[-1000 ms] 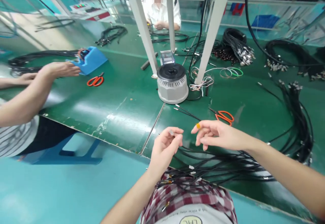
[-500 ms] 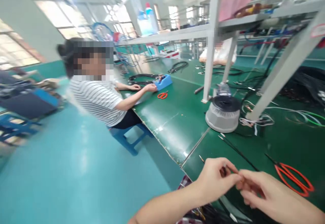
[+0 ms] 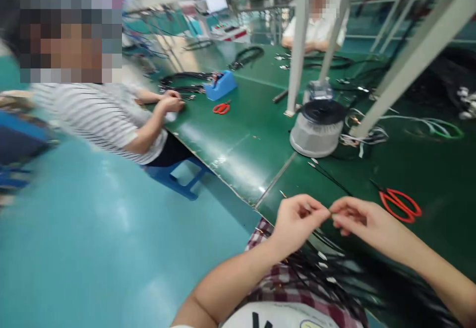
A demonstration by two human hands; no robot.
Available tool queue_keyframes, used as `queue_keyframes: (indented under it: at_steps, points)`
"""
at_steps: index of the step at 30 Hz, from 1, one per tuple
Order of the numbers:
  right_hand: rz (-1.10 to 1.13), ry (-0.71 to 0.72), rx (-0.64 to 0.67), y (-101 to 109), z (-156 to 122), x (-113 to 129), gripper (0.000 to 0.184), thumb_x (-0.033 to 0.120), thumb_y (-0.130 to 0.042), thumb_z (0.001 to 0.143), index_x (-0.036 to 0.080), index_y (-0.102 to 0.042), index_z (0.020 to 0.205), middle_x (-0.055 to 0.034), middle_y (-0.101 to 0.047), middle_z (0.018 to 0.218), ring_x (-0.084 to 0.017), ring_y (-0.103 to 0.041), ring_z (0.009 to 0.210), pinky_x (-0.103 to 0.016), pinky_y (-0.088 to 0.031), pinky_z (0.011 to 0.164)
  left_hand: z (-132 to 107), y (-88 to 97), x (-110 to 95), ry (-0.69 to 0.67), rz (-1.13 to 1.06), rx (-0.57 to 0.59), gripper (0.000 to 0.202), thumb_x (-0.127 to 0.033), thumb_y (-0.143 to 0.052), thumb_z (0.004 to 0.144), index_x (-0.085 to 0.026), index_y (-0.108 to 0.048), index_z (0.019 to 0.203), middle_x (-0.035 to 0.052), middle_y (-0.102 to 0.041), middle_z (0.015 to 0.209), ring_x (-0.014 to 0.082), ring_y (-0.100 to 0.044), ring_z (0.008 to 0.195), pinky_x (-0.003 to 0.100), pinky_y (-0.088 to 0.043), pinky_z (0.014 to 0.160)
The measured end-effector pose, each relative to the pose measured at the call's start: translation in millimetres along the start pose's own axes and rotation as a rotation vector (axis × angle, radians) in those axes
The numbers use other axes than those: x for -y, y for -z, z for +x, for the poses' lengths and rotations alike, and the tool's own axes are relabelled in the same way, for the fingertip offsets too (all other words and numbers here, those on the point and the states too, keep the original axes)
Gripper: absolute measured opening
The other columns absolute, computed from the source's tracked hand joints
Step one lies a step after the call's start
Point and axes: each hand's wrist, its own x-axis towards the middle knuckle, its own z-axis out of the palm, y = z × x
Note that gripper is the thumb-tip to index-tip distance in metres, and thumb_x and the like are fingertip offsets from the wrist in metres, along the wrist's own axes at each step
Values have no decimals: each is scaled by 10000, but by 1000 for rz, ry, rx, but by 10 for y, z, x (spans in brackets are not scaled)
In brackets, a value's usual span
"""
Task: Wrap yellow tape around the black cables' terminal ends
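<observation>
My left hand [image 3: 297, 221] is pinched closed over the table's near edge, its fingertips meeting those of my right hand [image 3: 359, 220], which is also pinched. Between them is a thin black wire end, too small and blurred to name firmly. A bundle of black cables [image 3: 334, 268] with metal tips lies across my lap and the table edge below both hands. Red-handled scissors [image 3: 400, 203] lie just right of my right hand.
A grey round pot [image 3: 318, 125] stands on the green table [image 3: 238, 144] beyond my hands. A person in a striped shirt [image 3: 100, 119] sits at left by a blue box [image 3: 220, 86] and more scissors [image 3: 221, 108]. Another person sits at the far side. White frame posts [image 3: 297, 45] rise mid-table.
The view swung left and then partly back. My hands, apart a second ago, came together fingertip to fingertip and stay so. The seated person's hand drew back from the blue box.
</observation>
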Motion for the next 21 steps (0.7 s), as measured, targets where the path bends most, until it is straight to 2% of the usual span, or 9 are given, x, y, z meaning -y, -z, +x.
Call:
queue_keyframes:
  at_steps: [1, 3, 5, 7, 11, 16, 21]
  points:
    - [54, -15, 2, 8, 0, 34, 345, 521, -636, 928, 205, -692, 1056, -52, -733, 849, -175, -689, 724, -276, -556, 688, 30, 6, 6, 21, -26, -19, 345, -436, -843, 724, -121, -708, 757, 17, -622, 623, 80, -489, 543, 201, -368, 527]
    - [128, 11, -120, -13, 4, 75, 363, 536, -567, 970, 217, -698, 1082, -48, -735, 902, -159, -680, 753, -285, -537, 746, 93, 19, 35, 53, -56, -48, 319, -406, -852, 732, -122, -708, 755, 0, -595, 590, 63, -457, 505, 187, -341, 492]
    - [186, 45, -223, -90, 5, 95, 356, 536, -573, 970, 227, -709, 1082, -39, -733, 911, -168, -685, 816, -299, -522, 798, 134, 21, 71, 62, -70, -60, 295, -388, -848, 752, -125, -716, 772, -12, -576, 571, 48, -422, 478, 176, -308, 462]
    - [199, 70, -274, -195, 4, 118, 321, 518, -642, 933, 236, -714, 1068, -33, -732, 957, -181, -686, 873, -305, -507, 797, 150, 10, 94, 56, -78, -56, 274, -378, -838, 775, -128, -728, 800, -15, -574, 568, 37, -403, 461, 170, -288, 444]
    - [71, 156, -374, -344, 14, 196, 237, 423, -777, 839, 256, -726, 1000, -4, -722, 1006, -169, -679, 851, -298, -466, 719, 153, -20, 92, 13, -113, -59, 243, -359, -832, 794, -134, -751, 834, -16, -579, 582, 26, -385, 444, 168, -282, 423]
    - [-48, 246, -502, -349, 34, 220, 60, 283, -707, 898, 278, -748, 943, 29, -737, 934, -136, -681, 810, -282, -482, 726, 161, -18, 82, 5, -101, -48, 231, -348, -813, 816, -133, -768, 888, -8, -578, 583, 37, -400, 444, 173, -281, 410]
    - [-202, 329, -572, -328, 27, 192, 94, 223, -667, 918, 267, -747, 898, 32, -750, 905, -143, -685, 827, -292, -504, 783, 163, -3, 114, -2, -66, -43, 261, -354, -783, 847, -115, -742, 943, -12, -564, 595, 43, -400, 447, 172, -295, 402]
